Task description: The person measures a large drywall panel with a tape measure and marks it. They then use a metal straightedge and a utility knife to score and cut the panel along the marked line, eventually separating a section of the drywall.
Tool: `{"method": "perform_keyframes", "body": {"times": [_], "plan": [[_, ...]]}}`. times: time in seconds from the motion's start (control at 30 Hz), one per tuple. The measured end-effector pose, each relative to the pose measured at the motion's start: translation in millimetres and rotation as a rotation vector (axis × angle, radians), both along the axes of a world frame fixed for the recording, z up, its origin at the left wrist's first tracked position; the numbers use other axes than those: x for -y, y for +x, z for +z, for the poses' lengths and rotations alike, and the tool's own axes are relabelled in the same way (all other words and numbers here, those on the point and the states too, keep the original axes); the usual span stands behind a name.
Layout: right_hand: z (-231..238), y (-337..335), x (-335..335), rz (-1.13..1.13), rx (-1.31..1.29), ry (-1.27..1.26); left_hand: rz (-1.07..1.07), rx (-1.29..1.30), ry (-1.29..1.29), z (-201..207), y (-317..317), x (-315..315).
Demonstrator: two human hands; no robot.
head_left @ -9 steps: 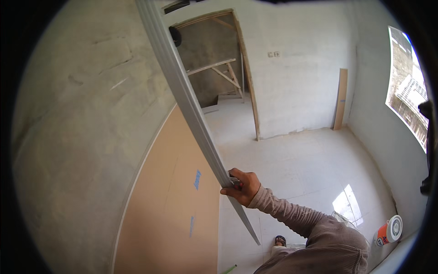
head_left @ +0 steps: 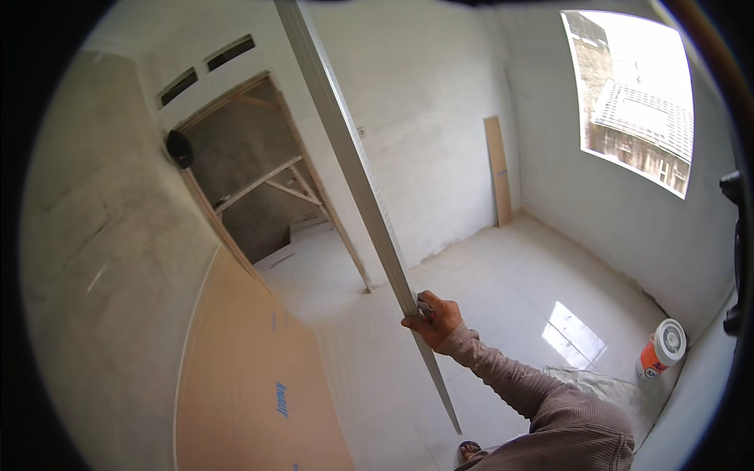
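A long grey metal profile (head_left: 345, 145) slants from the top edge down to near the floor, with lengthwise ridges along it. My right hand (head_left: 438, 320) is closed round its lower part, thumb on the near side and fingers curled. Between these fingers shows a small greyish piece that I cannot make out. My right forearm, in a brown ribbed sleeve, reaches in from the lower right. My left hand is out of view. Left of the profile, a large tan board (head_left: 243, 377) with blue print stands against the grey wall.
A wooden-framed doorway (head_left: 302, 149) stands ahead, with a timber trestle (head_left: 263, 184) beyond it. A narrow board strip (head_left: 498, 173) leans near the far corner. At right are a window opening (head_left: 628, 102) and a white-lidded orange-and-white bucket (head_left: 658, 351). My sandalled foot (head_left: 469, 449) rests on pale tiles.
The view has swung right and up, showing more of the window and wall vents. My right hand keeps its hold on the metal profile, which now stands slightly farther right in view.
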State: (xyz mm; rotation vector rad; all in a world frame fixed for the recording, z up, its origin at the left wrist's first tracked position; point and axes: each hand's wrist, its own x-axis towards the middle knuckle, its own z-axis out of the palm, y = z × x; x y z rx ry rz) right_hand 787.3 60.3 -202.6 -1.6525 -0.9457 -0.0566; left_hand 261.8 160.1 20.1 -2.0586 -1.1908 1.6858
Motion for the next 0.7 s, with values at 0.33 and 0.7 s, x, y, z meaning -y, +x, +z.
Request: {"method": "perform_keyframes", "body": {"times": [0.33, 0.7], "plan": [[-33.3, 187.3, 112.5, -0.587, 0.053, 0.107, -0.156, 0.279, 0.009, -57.3, 226.4, -130.3], [3.3, 155.3, 325.0, -1.428, 0.128, 0.094, -0.751, 0.533, -0.2, -105.0, 384.0, -270.1]]}}
